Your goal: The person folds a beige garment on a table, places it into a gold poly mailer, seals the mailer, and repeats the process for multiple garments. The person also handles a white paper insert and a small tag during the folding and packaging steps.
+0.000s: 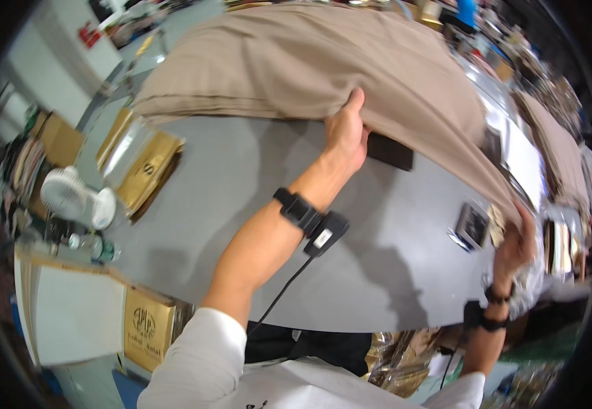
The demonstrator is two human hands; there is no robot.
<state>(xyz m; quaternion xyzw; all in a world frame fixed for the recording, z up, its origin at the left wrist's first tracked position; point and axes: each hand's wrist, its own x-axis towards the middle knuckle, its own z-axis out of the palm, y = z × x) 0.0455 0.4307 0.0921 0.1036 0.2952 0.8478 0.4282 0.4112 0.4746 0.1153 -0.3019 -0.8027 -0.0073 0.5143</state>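
Observation:
A large piece of brown fabric [296, 61] lies bunched over the far part of a grey table [214, 204]. My left hand [349, 128] grips its near edge around the middle, thumb on top and the fingers partly hidden beneath. Off to the right, my right hand [518, 245] holds a drawn-out corner of the same fabric, which stretches taut between the two hands. Just right of my left hand, a dark flat rectangular object [390, 152] shows partly from under the cloth. Both wrists wear black straps with small cabled devices.
Gold packages in clear plastic [147, 168] lie at the table's left, near a white fan [66, 193] and a plastic bottle [96, 247]. A small grey box [472, 225] sits at the right. Farther right are white sheets [521, 158] and another folded brown cloth [557, 148].

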